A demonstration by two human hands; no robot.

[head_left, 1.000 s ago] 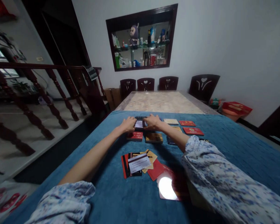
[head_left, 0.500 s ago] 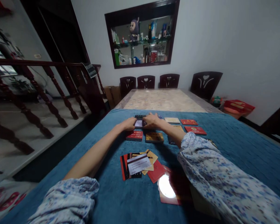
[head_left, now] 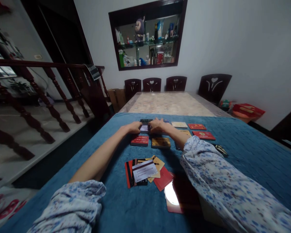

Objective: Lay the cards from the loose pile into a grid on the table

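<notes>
We see both hands bent over a pale stack [head_left: 145,128] of flat cards, which lies at the far part of the blue cloth [head_left: 106,197]. The left hand [head_left: 135,127] has its fingers curved at the left end of this stack, and the right hand [head_left: 158,125] curves over its right end. Both look narrow rather than spread, but we cannot tell how firmly either one grips.

Just behind is a dark stack [head_left: 145,121]. On the near side we find a red stack [head_left: 139,140] and, beside it, a shiny gold stack [head_left: 161,142], both rectangular with blunt corners. Closer to us, a smooth white card [head_left: 144,171] with a dark stripe lies tilted across a loose fan of cards.

The cloth is soft, with short pile and small wrinkles. Beyond it, the surface [head_left: 169,104] shows a mottled beige pattern. The sleeves [head_left: 72,204] are of thin, creased fabric, flecked with blue.
</notes>
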